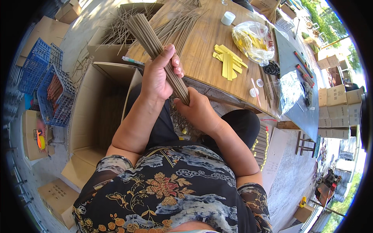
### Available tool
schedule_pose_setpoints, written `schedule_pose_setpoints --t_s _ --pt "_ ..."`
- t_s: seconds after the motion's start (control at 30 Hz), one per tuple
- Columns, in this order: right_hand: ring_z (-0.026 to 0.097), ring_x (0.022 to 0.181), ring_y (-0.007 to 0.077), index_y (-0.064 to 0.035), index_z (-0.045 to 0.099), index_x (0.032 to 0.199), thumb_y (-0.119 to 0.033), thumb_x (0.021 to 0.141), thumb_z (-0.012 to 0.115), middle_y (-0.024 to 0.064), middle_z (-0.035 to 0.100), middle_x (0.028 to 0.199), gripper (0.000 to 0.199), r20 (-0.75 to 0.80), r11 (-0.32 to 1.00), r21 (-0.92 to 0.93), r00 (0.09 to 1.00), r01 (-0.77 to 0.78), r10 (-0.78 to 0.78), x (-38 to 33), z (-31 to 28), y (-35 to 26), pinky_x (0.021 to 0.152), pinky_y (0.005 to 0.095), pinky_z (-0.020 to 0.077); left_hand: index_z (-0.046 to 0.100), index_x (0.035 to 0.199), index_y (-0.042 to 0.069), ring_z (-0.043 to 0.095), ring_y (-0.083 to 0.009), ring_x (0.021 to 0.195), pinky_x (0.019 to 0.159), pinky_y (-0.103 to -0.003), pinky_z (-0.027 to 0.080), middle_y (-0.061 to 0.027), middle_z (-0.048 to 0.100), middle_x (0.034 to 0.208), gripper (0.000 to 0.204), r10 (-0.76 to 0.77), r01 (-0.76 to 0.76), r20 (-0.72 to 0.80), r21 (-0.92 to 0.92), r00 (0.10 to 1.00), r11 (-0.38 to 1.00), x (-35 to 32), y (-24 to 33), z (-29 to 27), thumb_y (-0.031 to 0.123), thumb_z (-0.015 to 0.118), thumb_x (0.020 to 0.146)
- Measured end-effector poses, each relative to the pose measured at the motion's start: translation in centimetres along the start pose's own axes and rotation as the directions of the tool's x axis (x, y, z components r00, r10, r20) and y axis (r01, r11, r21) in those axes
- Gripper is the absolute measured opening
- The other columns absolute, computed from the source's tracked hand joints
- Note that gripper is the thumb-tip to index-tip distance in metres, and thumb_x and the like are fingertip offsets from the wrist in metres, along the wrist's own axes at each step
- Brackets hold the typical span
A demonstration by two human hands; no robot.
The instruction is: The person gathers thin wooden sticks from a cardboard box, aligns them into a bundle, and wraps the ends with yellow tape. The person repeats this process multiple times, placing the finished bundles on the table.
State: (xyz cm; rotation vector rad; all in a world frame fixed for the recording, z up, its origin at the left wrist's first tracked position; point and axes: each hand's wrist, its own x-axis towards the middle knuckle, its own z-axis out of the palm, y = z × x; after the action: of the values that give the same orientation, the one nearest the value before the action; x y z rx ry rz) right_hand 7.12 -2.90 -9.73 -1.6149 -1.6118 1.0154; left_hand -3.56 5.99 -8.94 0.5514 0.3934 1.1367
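A thick bundle of thin brown sticks (pixel 149 39) slants from upper left down toward my lap. My left hand (pixel 157 75) is wrapped around the middle of the bundle, thumb on top. My right hand (pixel 196 108) closes on the bundle's lower end, just below the left hand. Both hands hold it in front of the edge of a wooden table (pixel 202 58). Loose brown sticks (pixel 178 25) lie spread on the table behind the bundle.
Yellow paper strips (pixel 228 60) and a clear bag of yellow items (pixel 252 39) lie on the table. An open cardboard box (pixel 101 112) stands at my left, blue plastic crates (pixel 50 85) beyond it. Stacked cartons (pixel 338 108) stand at the right.
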Motion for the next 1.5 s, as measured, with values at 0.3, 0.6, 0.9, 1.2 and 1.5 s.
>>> schedule_pose_setpoints --t_s 0.3,0.6,0.9,1.2,1.5 --pt "0.057 0.058 0.0339 0.0020 0.043 0.079 -0.017 0.079 0.059 0.0196 0.055 0.062 0.026 -0.058 0.989 -0.035 0.988 0.143 -0.145 0.3 0.4 0.3 0.053 0.0364 0.0444 0.048 0.074 0.012 0.046 -0.0102 0.053 0.052 -0.025 0.040 -0.0003 0.049 0.062 0.024 -0.080 0.091 0.139 -0.080 0.987 0.993 -0.5 -0.4 -0.7 0.031 0.050 0.088" --pt "0.044 0.042 0.0054 -0.0029 0.044 0.087 -0.019 0.085 0.058 -0.0006 0.048 0.056 0.021 0.443 0.816 0.489 0.894 -0.308 0.072 0.1 -0.7 0.3 0.039 0.0201 0.0356 0.046 0.070 0.013 0.038 -0.0067 0.040 0.039 -0.021 0.033 0.0026 0.041 0.052 0.028 -0.109 0.119 0.089 -0.116 0.990 0.986 -0.1 -0.2 -0.8 0.034 0.049 0.088" --pt "0.056 0.075 0.0236 -0.0021 0.053 0.092 -0.023 0.075 0.066 0.0114 0.054 0.086 0.030 -0.179 0.984 -0.051 0.967 0.173 -0.180 0.3 -1.4 -0.8 0.067 0.0328 0.0459 0.046 0.063 0.012 0.043 -0.0094 0.042 0.041 -0.023 0.036 0.0007 0.044 0.051 0.032 0.058 -0.051 -0.080 0.090 0.995 0.995 0.1 0.3 -0.6 0.034 0.061 0.081" --pt "0.056 0.074 0.0283 -0.0025 0.055 0.079 -0.021 0.075 0.064 0.0131 0.056 0.079 0.021 -0.101 0.994 -0.106 0.994 0.032 -0.042 1.2 -1.6 -1.3 0.066 0.0351 0.0444 0.044 0.066 0.012 0.046 -0.0115 0.045 0.043 -0.025 0.037 -0.0018 0.048 0.055 0.031 0.068 -0.052 -0.120 0.135 0.990 0.990 0.4 -0.3 -1.1 0.034 0.062 0.081" --pt "0.056 0.068 0.0238 -0.0002 0.058 0.078 -0.017 0.075 0.063 0.0131 0.059 0.073 0.018 -0.021 0.997 -0.065 0.999 0.033 -0.035 2.5 -2.3 -1.2 0.062 0.0321 0.0445 0.044 0.067 0.012 0.046 -0.0108 0.046 0.045 -0.025 0.038 -0.0014 0.048 0.056 0.031 0.040 -0.024 -0.148 0.108 0.988 0.994 1.3 -0.6 -1.8 0.034 0.062 0.081"
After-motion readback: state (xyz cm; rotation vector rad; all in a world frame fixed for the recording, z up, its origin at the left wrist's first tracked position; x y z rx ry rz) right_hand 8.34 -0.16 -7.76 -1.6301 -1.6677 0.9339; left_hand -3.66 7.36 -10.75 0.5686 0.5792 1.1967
